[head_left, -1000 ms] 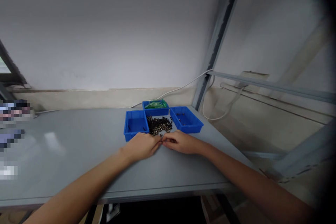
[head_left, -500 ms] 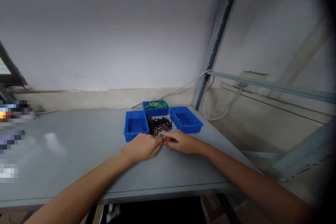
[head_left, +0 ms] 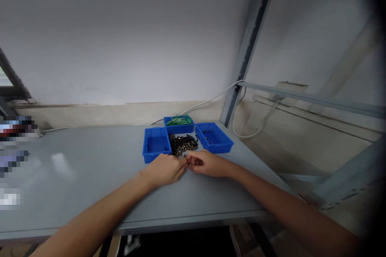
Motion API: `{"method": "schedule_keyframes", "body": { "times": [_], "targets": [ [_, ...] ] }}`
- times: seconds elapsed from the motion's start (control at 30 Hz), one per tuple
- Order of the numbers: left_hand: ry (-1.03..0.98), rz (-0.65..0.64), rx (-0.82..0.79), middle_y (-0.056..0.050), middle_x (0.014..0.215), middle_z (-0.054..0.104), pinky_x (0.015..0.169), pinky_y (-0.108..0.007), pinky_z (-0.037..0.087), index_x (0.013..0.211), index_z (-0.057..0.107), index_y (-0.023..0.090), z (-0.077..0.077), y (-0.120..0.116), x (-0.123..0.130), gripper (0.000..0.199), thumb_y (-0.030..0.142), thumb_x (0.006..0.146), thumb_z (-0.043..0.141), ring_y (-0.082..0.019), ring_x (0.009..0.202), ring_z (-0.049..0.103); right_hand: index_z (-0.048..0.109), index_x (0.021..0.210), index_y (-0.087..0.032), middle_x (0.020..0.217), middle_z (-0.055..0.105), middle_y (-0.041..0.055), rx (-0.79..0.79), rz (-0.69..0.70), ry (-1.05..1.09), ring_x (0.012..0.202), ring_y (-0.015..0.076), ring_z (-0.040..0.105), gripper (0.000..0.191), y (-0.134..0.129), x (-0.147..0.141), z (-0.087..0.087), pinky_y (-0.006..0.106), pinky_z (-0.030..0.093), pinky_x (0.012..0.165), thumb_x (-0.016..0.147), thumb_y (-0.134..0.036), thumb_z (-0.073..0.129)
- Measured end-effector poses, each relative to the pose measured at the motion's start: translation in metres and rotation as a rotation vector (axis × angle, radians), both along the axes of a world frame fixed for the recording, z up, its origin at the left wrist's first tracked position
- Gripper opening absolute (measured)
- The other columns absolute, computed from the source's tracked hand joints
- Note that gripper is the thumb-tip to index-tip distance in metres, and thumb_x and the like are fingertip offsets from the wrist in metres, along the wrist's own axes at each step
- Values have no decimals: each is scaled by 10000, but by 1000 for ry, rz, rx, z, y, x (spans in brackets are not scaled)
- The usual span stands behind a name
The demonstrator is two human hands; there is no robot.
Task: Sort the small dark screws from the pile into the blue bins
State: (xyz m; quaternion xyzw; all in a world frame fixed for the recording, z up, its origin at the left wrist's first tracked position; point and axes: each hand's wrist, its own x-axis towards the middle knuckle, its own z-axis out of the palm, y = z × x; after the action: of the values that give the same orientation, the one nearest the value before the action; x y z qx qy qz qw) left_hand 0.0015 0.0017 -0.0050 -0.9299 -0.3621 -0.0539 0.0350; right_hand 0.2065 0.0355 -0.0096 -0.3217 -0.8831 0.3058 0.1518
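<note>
Small metal parts (head_left: 184, 144) lie heaped just beyond both hands. Left hand (head_left: 167, 168) and right hand (head_left: 208, 163) meet fingertip to fingertip on the near side, fingers pinched; what they grip is too small to identify.

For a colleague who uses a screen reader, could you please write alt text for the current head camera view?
Two bare hands, left and right, meet fingertip to fingertip over a grey table, just in front of a pile of small dark and brassy parts. Three blue bins surround the pile; the back bin holds green material.
</note>
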Motion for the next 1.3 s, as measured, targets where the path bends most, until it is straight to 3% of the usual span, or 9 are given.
{"method": "schedule_keyframes", "body": {
  "times": [0.63, 1.13, 1.3],
  "targets": [
    [-47, 36, 11, -79, 762, 695, 621, -304, 516, 949, 644, 153, 0, 1, -2, 310, 277, 997, 364, -225, 677, 691, 640, 820, -152, 623, 528, -25, 31, -8, -77, 571, 109, 445, 193, 0, 2, 5, 228, 327, 557, 894, -290, 527],
    [-47, 20, -5, -97, 757, 690, 629, -311, 518, 888, 636, 136, 1, 0, -1, 295, 251, 982, 381, -228, 684, 690, 577, 702, -162, 641, 568, -6, 44, 16, -76, 610, 121, 524, 339, 1, 2, 5, 239, 351, 581, 953, -358, 458],
    [-17, 42, 17, -94, 706, 674, 581, -309, 493, 960, 601, 139, -2, 1, -2, 270, 243, 988, 353, -233, 621, 674, 571, 702, -164, 645, 578, -1, 23, 8, -45, 617, 124, 534, 342, 0, 3, 5, 247, 366, 599, 955, -355, 442]
  ]
}}
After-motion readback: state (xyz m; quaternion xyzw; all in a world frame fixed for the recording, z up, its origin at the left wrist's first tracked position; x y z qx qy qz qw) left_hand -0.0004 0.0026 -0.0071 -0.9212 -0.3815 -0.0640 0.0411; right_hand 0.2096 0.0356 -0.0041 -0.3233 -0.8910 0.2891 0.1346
